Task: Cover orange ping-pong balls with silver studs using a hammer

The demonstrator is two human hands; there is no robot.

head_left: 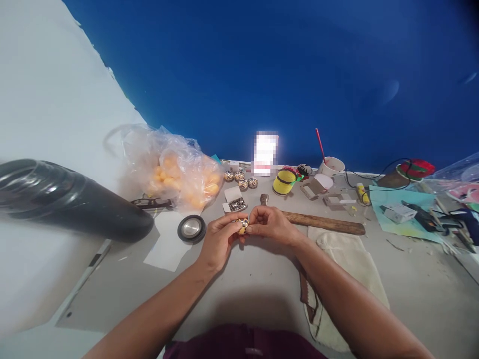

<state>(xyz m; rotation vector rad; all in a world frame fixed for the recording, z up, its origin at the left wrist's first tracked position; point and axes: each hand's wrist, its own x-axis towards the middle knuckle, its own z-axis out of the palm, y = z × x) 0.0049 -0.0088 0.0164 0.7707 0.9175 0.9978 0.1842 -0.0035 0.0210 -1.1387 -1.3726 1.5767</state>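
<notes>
Between my two hands is a small yellow-orange ball (243,230) partly covered with shiny silver tacks. My left hand (220,237) grips it from the left, with the thumb lying over its front. The fingers of my right hand (271,224) are pinched together at the ball's right side; whether a tack is between them is hidden. Just behind my hands stands an open white box (232,195) of small silver tacks (237,205). Several silver-studded balls (243,184) sit farther back. A wooden-handled hammer (325,222) lies behind my right hand.
To the left are a clear bag (175,144) of orange balls, a large dark cylinder (86,199) and a round lid (191,228) on paper. A cloth bag (352,269) lies under my right forearm. A yellow cup (284,183) and a white cup (332,167) stand behind.
</notes>
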